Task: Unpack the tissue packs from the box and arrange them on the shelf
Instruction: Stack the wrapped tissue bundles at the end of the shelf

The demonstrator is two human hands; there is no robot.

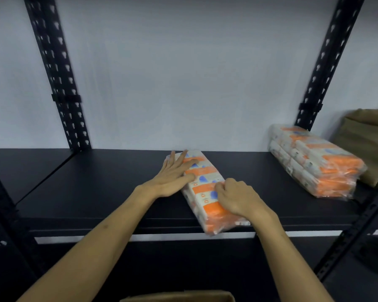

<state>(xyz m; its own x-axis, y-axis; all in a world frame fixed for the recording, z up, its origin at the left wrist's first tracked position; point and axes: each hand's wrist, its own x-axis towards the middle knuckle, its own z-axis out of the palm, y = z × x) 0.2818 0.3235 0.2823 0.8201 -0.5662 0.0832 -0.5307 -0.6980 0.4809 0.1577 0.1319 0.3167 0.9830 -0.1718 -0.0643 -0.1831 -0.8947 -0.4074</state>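
Note:
A white, orange and blue tissue pack (207,188) lies flat on the black shelf (100,188), its near end poking slightly over the shelf's front edge. My left hand (175,173) lies on the pack's far left part with straight, spread fingers. My right hand (236,197) rests on the pack's near right part with its fingers curled against the wrapper. A stack of the same tissue packs (314,160) sits at the right of the shelf. The cardboard box (179,297) shows only its top edge at the bottom of the view.
Black perforated uprights stand at the back left (59,83) and back right (323,68) against a white wall. A brown paper-wrapped bundle (369,140) sits beyond the stack at the far right. A lower shelf lies dark below.

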